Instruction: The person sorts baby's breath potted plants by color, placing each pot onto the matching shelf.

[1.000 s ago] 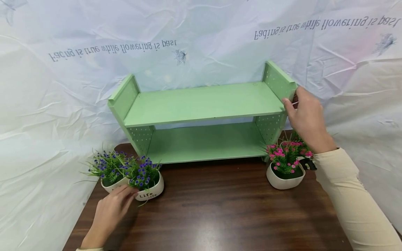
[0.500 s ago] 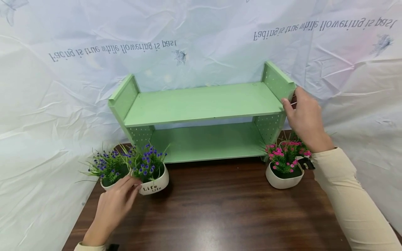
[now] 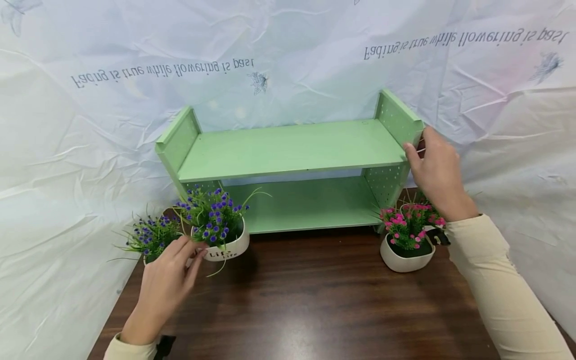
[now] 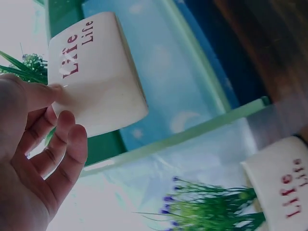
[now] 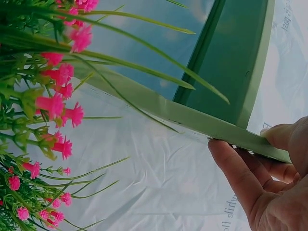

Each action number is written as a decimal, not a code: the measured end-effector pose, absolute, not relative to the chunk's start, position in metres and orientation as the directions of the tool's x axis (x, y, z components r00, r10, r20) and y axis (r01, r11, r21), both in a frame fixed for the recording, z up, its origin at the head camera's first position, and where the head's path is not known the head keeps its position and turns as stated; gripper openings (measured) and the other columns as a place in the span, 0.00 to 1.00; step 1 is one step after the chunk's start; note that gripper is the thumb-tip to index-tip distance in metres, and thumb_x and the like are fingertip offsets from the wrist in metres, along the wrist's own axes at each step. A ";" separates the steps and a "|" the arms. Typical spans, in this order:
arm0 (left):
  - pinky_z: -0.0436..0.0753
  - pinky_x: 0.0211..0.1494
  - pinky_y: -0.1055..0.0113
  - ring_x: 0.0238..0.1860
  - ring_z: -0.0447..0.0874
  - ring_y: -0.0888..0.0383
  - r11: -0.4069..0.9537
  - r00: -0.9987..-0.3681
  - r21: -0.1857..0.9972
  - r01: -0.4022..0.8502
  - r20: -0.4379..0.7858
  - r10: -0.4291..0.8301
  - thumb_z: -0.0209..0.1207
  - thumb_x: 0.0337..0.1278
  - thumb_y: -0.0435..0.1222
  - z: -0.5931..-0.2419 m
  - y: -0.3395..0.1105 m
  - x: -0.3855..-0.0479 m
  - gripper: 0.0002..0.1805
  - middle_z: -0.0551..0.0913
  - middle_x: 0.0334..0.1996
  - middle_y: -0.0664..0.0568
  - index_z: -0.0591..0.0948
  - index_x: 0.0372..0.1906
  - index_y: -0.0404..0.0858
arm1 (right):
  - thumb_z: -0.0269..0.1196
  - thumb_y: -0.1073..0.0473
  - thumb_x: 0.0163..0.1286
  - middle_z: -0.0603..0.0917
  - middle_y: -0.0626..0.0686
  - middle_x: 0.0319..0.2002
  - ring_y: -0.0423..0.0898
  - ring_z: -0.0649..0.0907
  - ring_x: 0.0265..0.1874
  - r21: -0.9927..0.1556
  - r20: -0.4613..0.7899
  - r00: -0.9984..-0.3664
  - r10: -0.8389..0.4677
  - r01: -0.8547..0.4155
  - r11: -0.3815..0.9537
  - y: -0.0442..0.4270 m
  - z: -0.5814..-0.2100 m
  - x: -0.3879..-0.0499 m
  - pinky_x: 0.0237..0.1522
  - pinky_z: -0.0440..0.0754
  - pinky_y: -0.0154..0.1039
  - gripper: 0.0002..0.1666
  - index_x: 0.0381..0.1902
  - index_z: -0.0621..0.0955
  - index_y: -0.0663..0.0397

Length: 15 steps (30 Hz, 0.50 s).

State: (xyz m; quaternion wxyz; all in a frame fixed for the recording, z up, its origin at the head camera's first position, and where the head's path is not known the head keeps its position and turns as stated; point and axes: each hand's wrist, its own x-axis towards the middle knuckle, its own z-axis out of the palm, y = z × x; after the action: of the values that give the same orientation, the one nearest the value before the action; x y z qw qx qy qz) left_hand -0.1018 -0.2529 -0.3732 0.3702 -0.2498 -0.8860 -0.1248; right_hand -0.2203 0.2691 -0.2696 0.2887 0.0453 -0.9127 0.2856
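Observation:
My left hand (image 3: 168, 287) pinches the rim of a white flowerpot (image 4: 96, 77) lettered "Life", which holds purple artificial flowers (image 3: 216, 215). The pot hangs above the table, in front of the shelf's left end. With thumb and fingers, my right hand (image 3: 436, 172) grips the right side panel of a green two-tier shelf (image 3: 292, 150); the right wrist view shows the panel's edge (image 5: 226, 130) between thumb and fingers. A second purple-flowered plant (image 3: 155, 237) stands at the left, its pot (image 4: 284, 183) partly hidden by my left hand in the head view.
Pink-flowered plants in white pots (image 3: 407, 260) stand by the shelf's right front corner, below my right forearm; one is mostly hidden. A dark wooden table (image 3: 306, 295) lies in front of the shelf. Behind hangs a pale printed cloth (image 3: 306, 55).
My left hand has lifted the purple-flowered pot off the table and carried it up and slightly right toward the shelf. The right hand keeps its grip on the panel.

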 end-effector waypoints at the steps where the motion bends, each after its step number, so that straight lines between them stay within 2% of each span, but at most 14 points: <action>1: 0.71 0.16 0.69 0.25 0.81 0.58 0.841 -0.593 0.035 0.540 0.724 0.351 0.57 0.78 0.44 -0.369 -0.251 -0.102 0.14 0.81 0.31 0.55 0.86 0.37 0.41 | 0.56 0.55 0.84 0.83 0.74 0.48 0.71 0.84 0.45 -0.492 0.558 -0.826 0.082 -0.250 0.834 0.269 -0.270 -0.220 0.45 0.79 0.66 0.20 0.57 0.74 0.71; 6: 0.73 0.16 0.66 0.25 0.83 0.58 0.829 -0.571 0.026 0.558 0.737 0.362 0.51 0.82 0.49 -0.348 -0.242 -0.105 0.21 0.83 0.34 0.53 0.87 0.38 0.40 | 0.57 0.56 0.83 0.83 0.74 0.48 0.72 0.84 0.44 -0.481 0.580 -0.811 0.076 -0.265 0.836 0.269 -0.272 -0.220 0.45 0.79 0.67 0.19 0.55 0.74 0.72; 11: 0.72 0.15 0.62 0.26 0.82 0.55 0.821 -0.539 -0.004 0.571 0.753 0.378 0.55 0.79 0.44 -0.329 -0.234 -0.109 0.17 0.84 0.36 0.50 0.86 0.38 0.39 | 0.58 0.57 0.83 0.84 0.73 0.47 0.71 0.84 0.44 -0.478 0.591 -0.803 0.079 -0.269 0.836 0.269 -0.272 -0.220 0.46 0.79 0.66 0.19 0.55 0.74 0.71; 15: 0.72 0.15 0.58 0.27 0.81 0.51 0.816 -0.501 -0.030 0.577 0.777 0.382 0.62 0.73 0.39 -0.315 -0.226 -0.112 0.11 0.84 0.35 0.48 0.85 0.36 0.37 | 0.57 0.56 0.83 0.83 0.74 0.47 0.71 0.84 0.44 -0.479 0.584 -0.808 0.078 -0.265 0.837 0.269 -0.272 -0.220 0.45 0.79 0.67 0.20 0.56 0.74 0.71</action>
State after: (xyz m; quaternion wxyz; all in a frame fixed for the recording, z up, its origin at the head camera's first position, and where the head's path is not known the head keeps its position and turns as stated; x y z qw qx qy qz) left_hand -0.1124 -0.2263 -0.3148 0.4143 -0.2793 -0.8582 -0.1173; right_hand -0.2201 0.2692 -0.2720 0.3054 0.0513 -0.9085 0.2806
